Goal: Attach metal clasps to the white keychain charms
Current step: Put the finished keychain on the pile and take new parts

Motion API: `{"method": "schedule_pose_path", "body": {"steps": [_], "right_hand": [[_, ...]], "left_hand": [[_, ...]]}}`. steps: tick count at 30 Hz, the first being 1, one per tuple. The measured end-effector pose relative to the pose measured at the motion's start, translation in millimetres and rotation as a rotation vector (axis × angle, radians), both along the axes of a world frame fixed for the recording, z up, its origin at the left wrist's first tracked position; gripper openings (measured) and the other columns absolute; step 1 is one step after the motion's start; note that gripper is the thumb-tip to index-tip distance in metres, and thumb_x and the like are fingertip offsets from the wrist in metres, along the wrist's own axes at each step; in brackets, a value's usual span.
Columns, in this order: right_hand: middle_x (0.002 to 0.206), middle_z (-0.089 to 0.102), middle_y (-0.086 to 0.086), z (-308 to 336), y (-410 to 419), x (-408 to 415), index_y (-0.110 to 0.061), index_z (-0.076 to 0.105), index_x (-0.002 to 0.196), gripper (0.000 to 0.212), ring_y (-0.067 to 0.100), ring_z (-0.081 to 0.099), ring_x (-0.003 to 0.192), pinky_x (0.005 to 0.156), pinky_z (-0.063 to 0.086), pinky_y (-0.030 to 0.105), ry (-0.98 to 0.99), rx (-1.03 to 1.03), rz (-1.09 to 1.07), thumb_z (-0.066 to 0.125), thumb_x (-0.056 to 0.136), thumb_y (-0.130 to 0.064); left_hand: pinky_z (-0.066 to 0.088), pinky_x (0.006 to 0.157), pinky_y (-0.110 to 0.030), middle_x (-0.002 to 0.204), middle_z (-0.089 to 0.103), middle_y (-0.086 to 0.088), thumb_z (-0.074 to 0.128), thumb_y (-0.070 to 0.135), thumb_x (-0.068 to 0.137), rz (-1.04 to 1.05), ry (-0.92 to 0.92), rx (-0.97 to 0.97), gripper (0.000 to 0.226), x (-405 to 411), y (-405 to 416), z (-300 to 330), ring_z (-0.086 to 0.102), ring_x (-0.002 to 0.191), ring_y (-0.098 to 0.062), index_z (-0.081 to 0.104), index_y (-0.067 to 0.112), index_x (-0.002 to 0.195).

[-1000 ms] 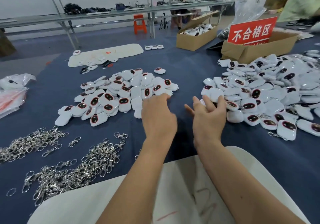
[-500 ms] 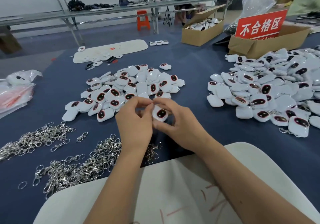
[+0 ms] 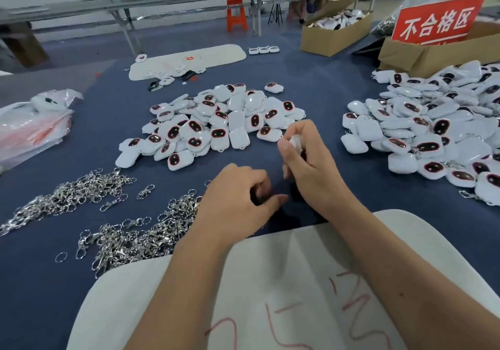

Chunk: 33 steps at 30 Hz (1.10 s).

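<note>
Since half a second earlier, left hand [image 3: 238, 201] dropped, curled, onto clasp pile [image 3: 140, 238]; contents unclear. Right hand [image 3: 305, 160] pinched white charm [image 3: 295, 142] above table [image 3: 311, 79]: light, rigid, glossy-slick; hold edges.

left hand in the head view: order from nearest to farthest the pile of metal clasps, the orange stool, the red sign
1. pile of metal clasps: right beside the left hand, on its left.
2. red sign: far right, in a cardboard box.
3. orange stool: on the floor beyond the table.
</note>
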State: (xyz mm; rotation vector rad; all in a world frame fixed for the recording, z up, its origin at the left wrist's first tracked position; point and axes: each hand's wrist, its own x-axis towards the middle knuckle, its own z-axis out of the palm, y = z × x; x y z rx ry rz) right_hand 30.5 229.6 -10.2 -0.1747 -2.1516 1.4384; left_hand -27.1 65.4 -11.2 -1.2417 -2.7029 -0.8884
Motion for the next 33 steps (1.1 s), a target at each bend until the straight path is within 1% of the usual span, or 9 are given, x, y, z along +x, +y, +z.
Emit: {"method": "schedule_pose_path", "body": {"steps": [5, 11, 16, 19, 21, 25, 28, 31, 33], "right_hand": [[0.072, 0.060, 0.008, -5, 3, -3, -0.019, 0.037, 0.092, 0.022, 0.021, 0.057, 0.064, 0.061, 0.041, 0.029, -0.032, -0.092, -0.018, 0.044, 0.112, -0.025], [0.059, 0.050, 0.011, -3, 0, 0, 0.000, 0.045, 0.073, 0.053, 0.011, 0.043, 0.054, 0.055, 0.036, 0.029, -0.049, 0.000, 0.035, 0.047, 0.108, -0.040], [0.068, 0.064, -0.003, -4, 1, -1, -0.016, 0.060, 0.084, 0.023, 0.005, 0.047, 0.056, 0.059, 0.040, 0.020, -0.042, 0.001, 0.047, 0.062, 0.104, -0.028], [0.075, 0.072, -0.001, -3, -1, -1, -0.020, 0.069, 0.097, 0.003, 0.004, 0.062, 0.071, 0.071, 0.044, 0.013, -0.054, 0.050, 0.077, 0.068, 0.100, -0.019], [0.077, 0.075, -0.004, -4, -2, -1, -0.021, 0.071, 0.103, 0.005, 0.009, 0.067, 0.084, 0.084, 0.049, 0.018, -0.076, 0.075, 0.118, 0.070, 0.099, -0.019], [0.092, 0.080, -0.012, -4, -1, -1, -0.026, 0.074, 0.112, 0.015, 0.008, 0.068, 0.109, 0.101, 0.047, 0.028, -0.129, 0.056, 0.203, 0.073, 0.098, -0.024], [0.095, 0.080, -0.010, -3, 2, -1, -0.023, 0.077, 0.107, 0.011, 0.009, 0.071, 0.107, 0.101, 0.046, 0.030, -0.132, 0.019, 0.224, 0.075, 0.096, -0.021], [0.090, 0.079, -0.004, -3, 1, -1, -0.022, 0.079, 0.096, 0.003, 0.038, 0.069, 0.092, 0.093, 0.054, 0.054, -0.103, 0.025, 0.197, 0.079, 0.094, -0.023], [0.085, 0.078, -0.006, -5, 3, -2, -0.022, 0.080, 0.090, 0.003, 0.038, 0.068, 0.087, 0.082, 0.055, 0.047, -0.070, 0.017, 0.147, 0.079, 0.094, -0.022]], "left_hand": [[0.033, 0.071, -0.024, 0.078, 0.057, 0.014, 0.084, 0.042, 0.075, -0.149, -0.132, -0.086, 0.027, -9, -9, 10, 0.047, 0.084, -0.006, 0.058, 0.035, 0.074], [0.041, 0.079, -0.028, 0.083, 0.059, 0.013, 0.076, 0.023, 0.088, -0.053, -0.116, 0.003, 0.022, -11, -5, 8, 0.052, 0.086, -0.006, 0.059, 0.029, 0.074], [0.049, 0.078, -0.037, 0.080, 0.062, 0.012, 0.066, 0.022, 0.096, 0.132, -0.104, 0.181, 0.015, -12, 3, 4, 0.058, 0.081, -0.012, 0.058, 0.026, 0.083], [0.047, 0.069, -0.022, 0.072, 0.063, 0.010, 0.067, 0.016, 0.095, 0.234, -0.104, 0.400, 0.016, -9, 8, 6, 0.059, 0.071, -0.006, 0.059, 0.024, 0.083], [0.048, 0.067, -0.017, 0.071, 0.064, 0.008, 0.068, 0.010, 0.093, 0.262, -0.180, 0.530, 0.018, -7, 15, 6, 0.060, 0.066, -0.004, 0.060, 0.021, 0.081], [0.057, 0.067, -0.030, 0.070, 0.065, 0.002, 0.062, 0.000, 0.096, 0.273, -0.554, 0.854, 0.017, -9, 26, 5, 0.063, 0.062, -0.013, 0.064, 0.015, 0.087], [0.053, 0.064, -0.025, 0.067, 0.063, -0.005, 0.052, -0.004, 0.100, 0.191, -0.794, 0.970, 0.023, -11, 25, 4, 0.061, 0.064, -0.018, 0.066, 0.012, 0.092], [0.049, 0.064, -0.024, 0.069, 0.062, -0.012, 0.047, -0.004, 0.102, 0.144, -0.839, 0.966, 0.027, -10, 23, 4, 0.061, 0.068, -0.022, 0.068, 0.010, 0.093], [0.048, 0.063, -0.023, 0.072, 0.063, -0.010, 0.047, -0.004, 0.102, 0.160, -0.822, 0.968, 0.027, -9, 24, 5, 0.063, 0.068, -0.017, 0.068, 0.010, 0.093]]}}
